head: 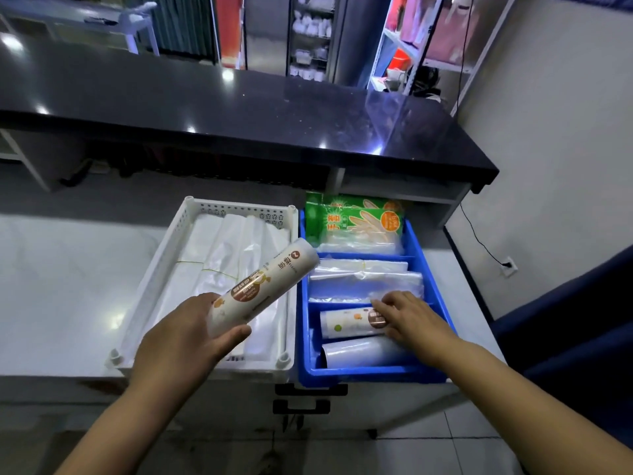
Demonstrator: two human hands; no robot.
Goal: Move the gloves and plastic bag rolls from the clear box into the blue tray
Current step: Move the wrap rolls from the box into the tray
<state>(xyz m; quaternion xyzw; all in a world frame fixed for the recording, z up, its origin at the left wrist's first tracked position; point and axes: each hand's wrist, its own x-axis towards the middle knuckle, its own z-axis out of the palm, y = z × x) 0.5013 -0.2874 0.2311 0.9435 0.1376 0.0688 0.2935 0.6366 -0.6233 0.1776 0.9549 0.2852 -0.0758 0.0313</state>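
A printed plastic bag roll (263, 286) was held in the left hand (185, 337), fingers under it and thumb curled over its near end. The roll slanted up and to the right, above the right side of a white slotted box (161, 265), with its far end just beside the blue tray (373, 377).

The tray stood touching the box on its right and had 3 compartments. In the nearest compartment lay 2 rolls side by side: a printed roll (346, 323) and, closer to the person, a plain clear roll (359, 353). The right hand (414, 320) lay flat on the right end of the printed one, fingers spread and nearly straight, gripping nothing. The middle compartment held flat clear bags (363, 279). The far compartment held a green pack of gloves (352, 217), leaning upright against the back.

The white box contained folded white plastic bags (219, 255). Both containers sat on a pale worktop (68, 286), below a glossy black counter (239, 108). A wall socket (509, 265) with a cable was at the right
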